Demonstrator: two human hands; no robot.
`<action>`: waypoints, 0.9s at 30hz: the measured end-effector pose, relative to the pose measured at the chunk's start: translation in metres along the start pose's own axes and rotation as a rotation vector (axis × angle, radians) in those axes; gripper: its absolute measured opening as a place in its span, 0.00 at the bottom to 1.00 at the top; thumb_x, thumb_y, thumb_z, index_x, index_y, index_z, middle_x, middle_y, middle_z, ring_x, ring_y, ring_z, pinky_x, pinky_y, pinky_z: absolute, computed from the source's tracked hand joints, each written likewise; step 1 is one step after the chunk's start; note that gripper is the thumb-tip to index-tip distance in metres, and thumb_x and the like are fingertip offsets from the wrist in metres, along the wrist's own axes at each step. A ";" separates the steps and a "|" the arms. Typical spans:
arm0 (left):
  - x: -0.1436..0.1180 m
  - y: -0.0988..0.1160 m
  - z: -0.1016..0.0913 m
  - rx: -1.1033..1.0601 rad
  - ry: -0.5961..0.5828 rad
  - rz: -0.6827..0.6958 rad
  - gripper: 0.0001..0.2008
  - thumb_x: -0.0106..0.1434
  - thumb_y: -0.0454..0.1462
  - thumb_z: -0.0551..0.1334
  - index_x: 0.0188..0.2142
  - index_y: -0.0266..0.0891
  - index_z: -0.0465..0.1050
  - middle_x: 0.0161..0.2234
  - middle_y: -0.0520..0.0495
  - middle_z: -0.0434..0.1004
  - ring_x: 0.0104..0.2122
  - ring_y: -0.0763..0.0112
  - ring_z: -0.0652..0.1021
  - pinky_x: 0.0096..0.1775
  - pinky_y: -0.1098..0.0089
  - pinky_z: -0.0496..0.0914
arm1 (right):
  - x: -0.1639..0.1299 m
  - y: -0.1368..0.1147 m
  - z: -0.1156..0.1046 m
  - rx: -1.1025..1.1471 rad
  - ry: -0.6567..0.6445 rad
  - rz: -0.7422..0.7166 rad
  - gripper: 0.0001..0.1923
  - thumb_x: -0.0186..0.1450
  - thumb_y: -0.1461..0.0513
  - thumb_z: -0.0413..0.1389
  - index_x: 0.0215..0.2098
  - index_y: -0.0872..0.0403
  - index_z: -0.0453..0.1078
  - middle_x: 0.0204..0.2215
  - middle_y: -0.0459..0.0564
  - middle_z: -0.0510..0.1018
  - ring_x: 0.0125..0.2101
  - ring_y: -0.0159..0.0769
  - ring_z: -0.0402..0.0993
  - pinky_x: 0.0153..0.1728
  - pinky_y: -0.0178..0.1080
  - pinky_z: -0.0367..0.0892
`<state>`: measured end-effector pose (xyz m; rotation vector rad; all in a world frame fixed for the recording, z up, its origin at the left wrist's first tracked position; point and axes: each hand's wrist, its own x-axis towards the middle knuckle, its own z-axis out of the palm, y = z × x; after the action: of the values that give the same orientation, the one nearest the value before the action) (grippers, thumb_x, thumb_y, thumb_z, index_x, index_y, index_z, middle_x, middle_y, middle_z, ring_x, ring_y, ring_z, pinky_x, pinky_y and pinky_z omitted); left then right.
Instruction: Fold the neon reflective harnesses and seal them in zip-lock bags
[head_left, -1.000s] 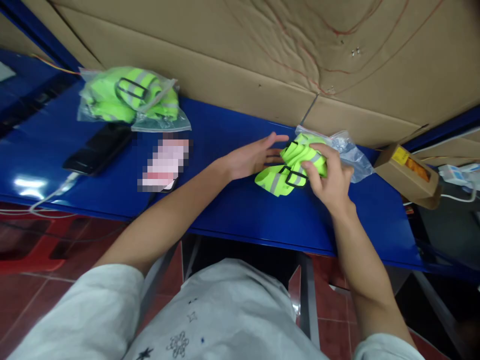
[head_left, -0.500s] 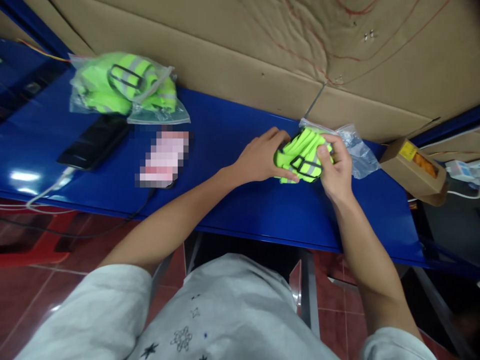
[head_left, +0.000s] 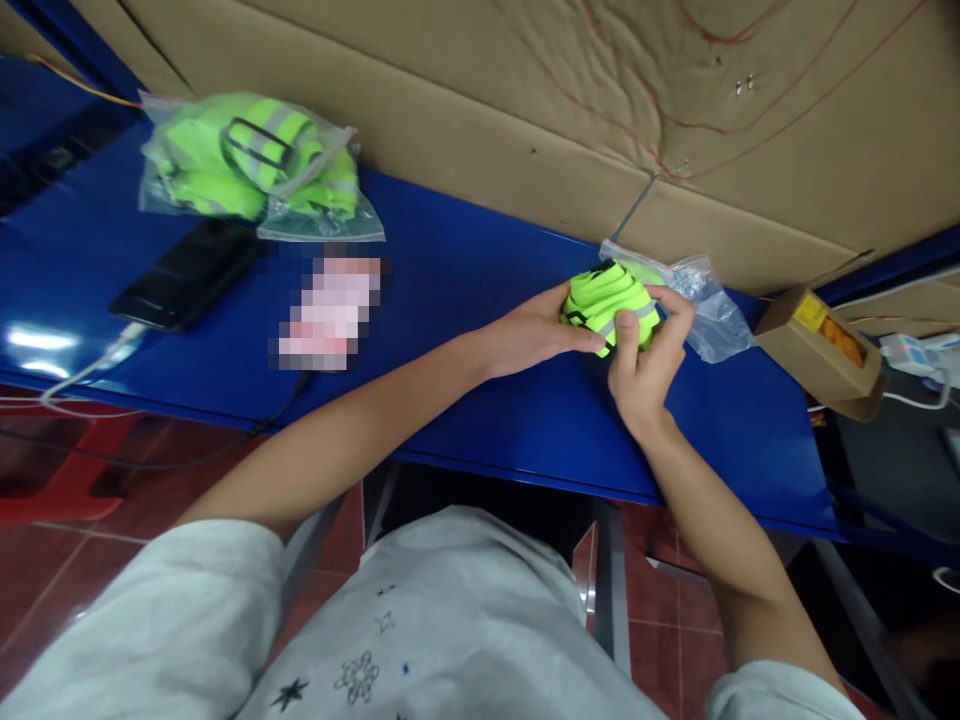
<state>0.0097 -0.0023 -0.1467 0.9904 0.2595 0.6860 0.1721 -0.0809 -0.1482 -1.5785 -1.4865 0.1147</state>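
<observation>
A folded neon-green reflective strap bundle (head_left: 609, 298) with grey stripes and a black buckle is squeezed between both hands above the blue table (head_left: 465, 300). My left hand (head_left: 534, 330) presses its left side with fingers under it. My right hand (head_left: 643, 352) grips its right side, thumb on top. Right behind the bundle lies an empty clear plastic bag (head_left: 709, 305), touching it.
A sealed clear bag of green straps (head_left: 251, 168) lies at the far left, with a black phone (head_left: 187, 275) on a white cable in front of it and a blurred pink item (head_left: 326, 312) beside. A small cardboard box (head_left: 821, 340) sits at the right; cardboard sheets line the back.
The loose strap has been gathered into a tight bundle. My left hand went from open beside it to gripping it, and both hands drew it together near the plastic bag.
</observation>
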 end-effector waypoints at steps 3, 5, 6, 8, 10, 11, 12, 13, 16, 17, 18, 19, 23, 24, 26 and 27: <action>0.000 -0.003 0.007 -0.101 0.089 0.089 0.33 0.52 0.41 0.80 0.55 0.45 0.74 0.62 0.44 0.79 0.67 0.57 0.75 0.66 0.62 0.68 | -0.001 0.000 0.007 0.021 0.038 0.003 0.28 0.77 0.42 0.44 0.64 0.51 0.59 0.56 0.63 0.77 0.55 0.53 0.80 0.54 0.51 0.77; 0.001 -0.007 0.007 -0.108 0.147 0.116 0.32 0.51 0.41 0.81 0.54 0.44 0.75 0.59 0.47 0.80 0.66 0.59 0.75 0.66 0.64 0.68 | -0.001 0.001 0.011 0.034 0.044 -0.028 0.27 0.77 0.42 0.44 0.62 0.51 0.59 0.57 0.63 0.75 0.59 0.51 0.77 0.56 0.50 0.76; 0.002 -0.010 0.006 -0.099 0.164 0.117 0.32 0.50 0.40 0.82 0.53 0.44 0.76 0.58 0.47 0.81 0.65 0.60 0.76 0.66 0.64 0.68 | -0.002 0.001 0.013 0.045 0.040 -0.045 0.26 0.77 0.42 0.44 0.61 0.50 0.59 0.57 0.63 0.75 0.60 0.51 0.75 0.57 0.50 0.75; 0.003 -0.013 0.003 -0.074 0.175 0.114 0.32 0.48 0.40 0.83 0.51 0.43 0.77 0.54 0.47 0.83 0.60 0.60 0.79 0.63 0.64 0.70 | -0.002 0.003 0.017 0.102 0.061 -0.076 0.24 0.78 0.43 0.44 0.59 0.50 0.60 0.56 0.61 0.74 0.61 0.50 0.74 0.58 0.50 0.74; 0.004 -0.014 0.001 -0.053 0.178 0.126 0.31 0.46 0.40 0.84 0.50 0.42 0.79 0.51 0.47 0.84 0.55 0.60 0.81 0.60 0.63 0.72 | 0.000 0.004 0.019 0.206 0.111 -0.108 0.22 0.77 0.42 0.47 0.57 0.49 0.62 0.53 0.58 0.74 0.59 0.49 0.74 0.59 0.51 0.73; 0.004 -0.013 0.001 -0.046 0.183 0.132 0.31 0.46 0.40 0.84 0.49 0.42 0.79 0.50 0.47 0.84 0.54 0.60 0.81 0.58 0.63 0.72 | 0.001 0.005 0.020 0.257 0.128 -0.122 0.22 0.77 0.42 0.49 0.56 0.48 0.64 0.51 0.56 0.74 0.58 0.48 0.75 0.60 0.52 0.72; 0.004 -0.012 0.001 -0.043 0.189 0.137 0.31 0.46 0.40 0.84 0.49 0.42 0.80 0.49 0.47 0.84 0.52 0.61 0.81 0.57 0.62 0.72 | 0.003 0.007 0.020 0.297 0.132 -0.126 0.22 0.76 0.42 0.52 0.55 0.47 0.65 0.51 0.55 0.73 0.57 0.48 0.75 0.61 0.53 0.72; 0.004 -0.011 0.000 -0.042 0.197 0.141 0.30 0.46 0.39 0.84 0.48 0.41 0.80 0.48 0.48 0.84 0.51 0.61 0.82 0.56 0.62 0.72 | 0.004 0.008 0.021 0.332 0.124 -0.114 0.23 0.74 0.41 0.55 0.56 0.46 0.66 0.52 0.54 0.73 0.58 0.48 0.74 0.62 0.55 0.71; 0.003 -0.005 -0.001 -0.037 0.223 0.161 0.29 0.46 0.38 0.82 0.47 0.42 0.78 0.47 0.49 0.84 0.50 0.61 0.81 0.55 0.62 0.73 | 0.010 0.010 0.021 0.489 0.006 0.036 0.32 0.67 0.37 0.63 0.61 0.41 0.66 0.60 0.53 0.72 0.62 0.49 0.73 0.63 0.57 0.72; 0.003 -0.004 -0.002 -0.028 0.223 0.168 0.29 0.46 0.37 0.82 0.47 0.42 0.78 0.46 0.49 0.83 0.50 0.61 0.81 0.56 0.61 0.73 | 0.011 0.010 0.020 0.570 -0.076 0.109 0.36 0.65 0.35 0.64 0.63 0.40 0.65 0.62 0.53 0.72 0.64 0.49 0.73 0.63 0.57 0.73; 0.004 -0.004 -0.003 -0.014 0.222 0.174 0.29 0.46 0.36 0.81 0.47 0.42 0.77 0.47 0.49 0.83 0.51 0.61 0.81 0.57 0.60 0.73 | 0.012 0.010 0.020 0.652 -0.165 0.173 0.38 0.63 0.34 0.65 0.63 0.40 0.66 0.62 0.53 0.74 0.64 0.49 0.73 0.62 0.57 0.74; 0.004 -0.004 -0.004 0.003 0.223 0.178 0.29 0.45 0.36 0.81 0.47 0.42 0.76 0.47 0.49 0.82 0.52 0.59 0.81 0.58 0.59 0.72 | 0.013 0.009 0.019 0.717 -0.242 0.217 0.38 0.63 0.34 0.65 0.63 0.41 0.68 0.61 0.53 0.76 0.63 0.50 0.75 0.62 0.56 0.75; 0.007 -0.008 -0.008 0.016 0.225 0.200 0.38 0.45 0.36 0.82 0.55 0.47 0.72 0.54 0.49 0.80 0.61 0.55 0.78 0.62 0.56 0.71 | 0.012 0.008 0.016 0.705 -0.263 0.190 0.31 0.66 0.38 0.65 0.60 0.43 0.75 0.55 0.51 0.82 0.58 0.48 0.80 0.62 0.52 0.75; 0.008 -0.010 -0.009 0.007 0.208 0.198 0.39 0.45 0.36 0.82 0.56 0.48 0.72 0.55 0.49 0.79 0.62 0.55 0.77 0.62 0.57 0.72 | 0.012 0.010 0.016 0.672 -0.241 0.167 0.30 0.67 0.38 0.64 0.60 0.43 0.76 0.55 0.50 0.83 0.56 0.47 0.81 0.61 0.51 0.76; 0.008 -0.011 -0.009 0.002 0.153 0.166 0.38 0.46 0.38 0.83 0.56 0.46 0.74 0.56 0.47 0.80 0.62 0.54 0.78 0.61 0.57 0.73 | 0.012 0.016 0.017 0.618 -0.213 0.129 0.29 0.70 0.38 0.61 0.60 0.43 0.76 0.52 0.50 0.84 0.54 0.46 0.82 0.58 0.50 0.78; 0.008 -0.011 -0.009 0.006 0.130 0.145 0.37 0.46 0.39 0.84 0.54 0.44 0.75 0.55 0.45 0.81 0.60 0.53 0.79 0.60 0.57 0.73 | 0.012 0.019 0.018 0.590 -0.204 0.104 0.28 0.72 0.38 0.58 0.61 0.43 0.76 0.52 0.51 0.84 0.54 0.46 0.82 0.57 0.50 0.78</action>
<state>0.0155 0.0050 -0.1596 0.9782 0.3063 0.8838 0.1777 -0.0583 -0.1649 -1.1803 -1.3537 0.7249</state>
